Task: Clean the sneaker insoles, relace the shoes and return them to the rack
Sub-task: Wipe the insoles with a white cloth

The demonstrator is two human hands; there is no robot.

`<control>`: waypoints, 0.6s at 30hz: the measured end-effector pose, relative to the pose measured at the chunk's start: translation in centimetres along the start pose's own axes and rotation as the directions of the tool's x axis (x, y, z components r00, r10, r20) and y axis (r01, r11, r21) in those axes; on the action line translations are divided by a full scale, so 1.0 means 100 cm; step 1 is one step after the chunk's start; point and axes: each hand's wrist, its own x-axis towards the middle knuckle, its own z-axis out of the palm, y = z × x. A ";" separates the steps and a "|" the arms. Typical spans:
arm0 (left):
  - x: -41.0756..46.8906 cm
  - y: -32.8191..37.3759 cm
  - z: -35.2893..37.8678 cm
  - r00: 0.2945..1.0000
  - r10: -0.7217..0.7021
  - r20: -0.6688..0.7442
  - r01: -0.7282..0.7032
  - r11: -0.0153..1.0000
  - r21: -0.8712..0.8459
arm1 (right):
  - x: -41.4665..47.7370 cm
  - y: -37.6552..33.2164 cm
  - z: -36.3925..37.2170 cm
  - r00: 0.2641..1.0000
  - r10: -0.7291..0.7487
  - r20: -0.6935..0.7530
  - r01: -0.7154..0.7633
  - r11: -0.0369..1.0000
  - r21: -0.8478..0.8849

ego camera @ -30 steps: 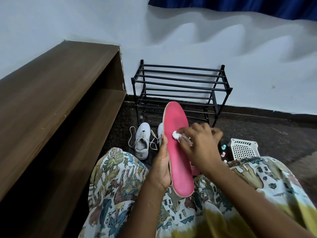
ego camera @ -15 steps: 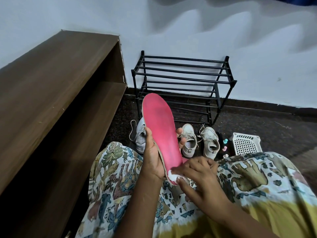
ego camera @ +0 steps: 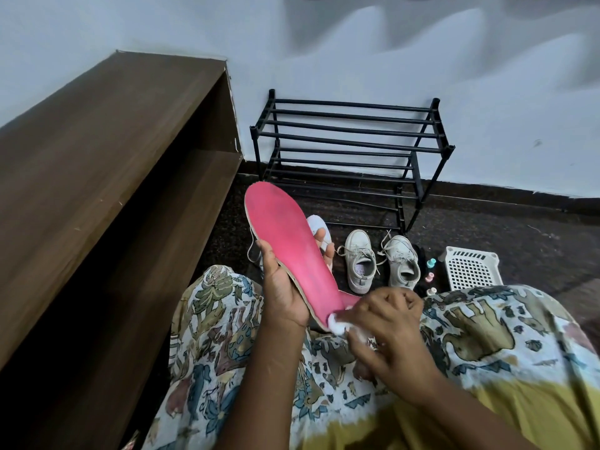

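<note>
Left to right. A wooden shelf unit point(ego camera: 113, 190) fills the left edge. My left hand point(ego camera: 285, 287) is clamped on the pink insole point(ego camera: 292, 248) at mid-length. The thumb lies along its near edge and the fingers point(ego camera: 324, 241) wrap behind, their tips showing at the far edge. The insole is held above my lap, toe end tilted up and away toward the wall, heel end low. My right hand point(ego camera: 389, 329) is curled, knuckles up, and pinches a small white wad point(ego camera: 337, 323) against the heel end.

To do this step well, I judge that the left hand should brace the insole from behind so it does not flex. The wad should run in long overlapping strokes from heel to toe, with more pressure on the darker smudges near the middle and along the edges.

Beyond my hands, two white sneakers point(ego camera: 358, 261) stand on the floor, laces loose, and a third is partly hidden behind the insole. The black shoe rack point(ego camera: 350, 141) stands behind them against the wall. Small bottles point(ego camera: 430, 274) and a white basket point(ego camera: 470, 267) lie to the right.
</note>
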 end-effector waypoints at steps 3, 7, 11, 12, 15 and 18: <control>0.005 0.000 0.002 0.989 0.132 -0.072 -0.131 0.991 0.021 | 0.015 0.000 -0.007 0.949 0.314 -0.013 -0.276 0.851 0.447; 0.013 -0.010 0.001 0.938 0.259 -0.229 -0.215 0.956 0.198 | 0.039 0.004 -0.009 0.667 0.509 0.544 -0.610 -0.047 0.791; 0.029 -0.024 -0.005 0.869 0.300 -0.393 -0.181 0.933 0.312 | 0.058 0.020 0.003 0.567 0.466 0.680 -0.689 -0.185 0.701; 0.034 -0.026 -0.006 0.864 0.302 -0.403 -0.175 0.931 0.321 | 0.063 0.025 0.006 0.559 0.483 0.673 -0.699 -0.161 0.697; 0.044 -0.034 -0.011 0.905 0.220 -0.363 -0.131 0.958 0.255 | 0.082 0.050 0.016 0.540 0.572 0.618 -0.727 -0.054 0.685; 0.054 -0.040 -0.020 0.879 0.131 -0.458 -0.087 0.989 0.116 | 0.102 0.088 0.031 0.538 0.656 0.529 -0.758 0.102 0.644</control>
